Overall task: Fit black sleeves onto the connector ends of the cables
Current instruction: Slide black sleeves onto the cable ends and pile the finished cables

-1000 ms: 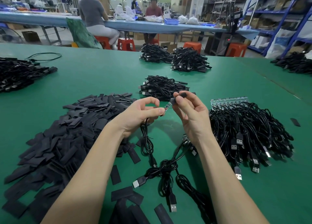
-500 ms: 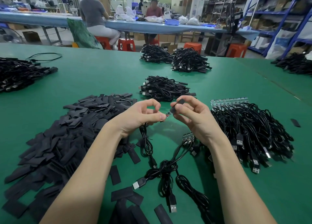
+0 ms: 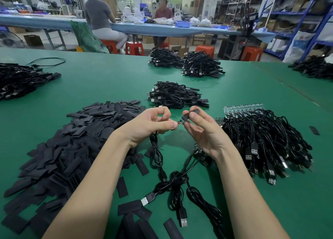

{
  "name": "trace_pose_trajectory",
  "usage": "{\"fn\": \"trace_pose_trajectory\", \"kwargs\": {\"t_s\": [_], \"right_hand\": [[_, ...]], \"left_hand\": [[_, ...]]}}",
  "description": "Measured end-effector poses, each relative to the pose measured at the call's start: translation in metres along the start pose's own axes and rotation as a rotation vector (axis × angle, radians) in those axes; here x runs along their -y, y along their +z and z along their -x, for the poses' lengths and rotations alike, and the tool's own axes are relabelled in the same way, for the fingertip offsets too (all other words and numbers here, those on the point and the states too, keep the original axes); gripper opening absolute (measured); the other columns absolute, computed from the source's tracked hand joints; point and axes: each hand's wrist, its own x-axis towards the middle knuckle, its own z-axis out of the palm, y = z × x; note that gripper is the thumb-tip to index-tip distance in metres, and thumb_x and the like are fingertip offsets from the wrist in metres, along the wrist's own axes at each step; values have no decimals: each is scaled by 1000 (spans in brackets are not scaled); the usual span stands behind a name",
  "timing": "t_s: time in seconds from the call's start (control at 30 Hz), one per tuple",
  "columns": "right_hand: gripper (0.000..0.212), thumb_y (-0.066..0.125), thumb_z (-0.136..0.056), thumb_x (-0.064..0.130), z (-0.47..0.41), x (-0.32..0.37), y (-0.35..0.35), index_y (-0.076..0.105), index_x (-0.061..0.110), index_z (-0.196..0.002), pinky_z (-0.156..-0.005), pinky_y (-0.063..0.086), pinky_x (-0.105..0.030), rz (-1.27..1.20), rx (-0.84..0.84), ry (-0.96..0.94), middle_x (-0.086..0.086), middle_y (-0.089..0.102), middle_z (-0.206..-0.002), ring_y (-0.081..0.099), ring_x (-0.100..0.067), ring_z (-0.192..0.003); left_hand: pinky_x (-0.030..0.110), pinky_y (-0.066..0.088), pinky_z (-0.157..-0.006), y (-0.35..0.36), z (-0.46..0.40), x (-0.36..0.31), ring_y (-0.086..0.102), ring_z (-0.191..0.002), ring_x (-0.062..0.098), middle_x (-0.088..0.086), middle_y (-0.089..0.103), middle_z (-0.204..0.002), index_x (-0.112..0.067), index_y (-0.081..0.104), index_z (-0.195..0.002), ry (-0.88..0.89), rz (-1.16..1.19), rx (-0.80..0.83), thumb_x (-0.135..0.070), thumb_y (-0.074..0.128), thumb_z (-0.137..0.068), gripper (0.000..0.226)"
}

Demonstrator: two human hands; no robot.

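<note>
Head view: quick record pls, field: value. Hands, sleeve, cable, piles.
left hand: pinches cable near its connector end
right hand: pinches sleeve
sleeve: partly over the connector end, bare part still showing
sleeve pile: left of the hands
cable heap: right of the hands
table: green
</note>
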Motion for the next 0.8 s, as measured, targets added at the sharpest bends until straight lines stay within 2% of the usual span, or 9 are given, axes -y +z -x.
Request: {"fn": "trace_pose_trajectory", "kwargs": {"t_s": [0.07, 0.13, 0.3, 0.37, 0.5, 0.57, 0.63, 0.73, 0.8], "right_hand": [[16, 82, -68, 12, -1, -1, 0, 76, 22, -79, -73, 58, -19, 21, -6, -5, -4, 76, -95, 73, -11, -84], [15, 76, -76, 6, 0, 1, -1, 73, 17, -86, -75, 58, -22, 165, 24, -5, -8, 77, -98, 74, -14, -86], [20, 74, -75, 6, 1, 2, -3, 79, 19, -90, -76, 58, -21, 245, 23, -27, -8, 77, -95, 73, -14, -82], [19, 76, -74, 8, 0, 3, -1, 80, 18, -89, -77, 57, -20, 253, -3, -49, -8, 77, -95, 74, -14, -83], [13, 82, -69, 12, -3, 5, -4, 82, 15, -81, -74, 57, -18, 211, -147, -92, -10, 77, -90, 74, -15, -82], [12, 82, -68, 11, -4, 6, -7, 82, 13, -80, -74, 57, -18, 203, -201, -96, -11, 77, -90, 74, -16, -82], [12, 83, -68, 11, -5, 7, -10, 82, 12, -79, -74, 58, -19, 205, -230, -101, -12, 77, -90, 74, -17, -82], [11, 83, -68, 12, -7, 6, -11, 82, 13, -79, -75, 57, -19, 204, -235, -110, -11, 76, -89, 73, -17, -83], [13, 85, -67, 14, -8, 5, -11, 82, 12, -79, -76, 58, -19, 183, -244, -98, -11, 76, -91, 73, -17, -84]], "left_hand": [[17, 36, -56, -1, 2, 1, 45, -58, 5, -3, 67, -75, -20, 38, -75, -9, 16, -1, -11, 71, -84, 35], [20, 35, -59, -2, 3, 1, 45, -61, 7, -3, 68, -76, -20, 38, -75, -27, -14, -11, -13, 72, -83, 36], [21, 33, -59, 1, -1, 4, 41, -62, 10, -2, 63, -74, -24, 44, -72, -34, -34, -21, -19, 75, -84, 34], [19, 35, -57, 1, -2, 5, 42, -59, 9, -2, 65, -74, -24, 49, -76, -49, -46, -58, -26, 80, -84, 32], [14, 43, -62, 3, -5, 6, 56, -65, 7, 2, 78, -93, -28, 62, -93, -26, -203, -173, -49, 79, -78, 31], [9, 45, -61, 4, -7, 8, 60, -62, 1, 0, 78, -89, -30, 70, -97, 13, -215, -186, -41, 82, -79, 25], [5, 44, -57, 6, -10, 10, 62, -58, -2, -1, 78, -83, -28, 76, -93, 71, -204, -235, -25, 83, -82, 14], [13, 51, -72, 9, -13, 14, 73, -81, 6, -2, 79, -89, -26, 80, -91, 133, -214, -292, -18, 84, -80, 14], [12, 51, -73, 12, -14, 15, 73, -80, 5, -3, 79, -87, -23, 81, -91, 158, -223, -306, -16, 85, -79, 15]]}}
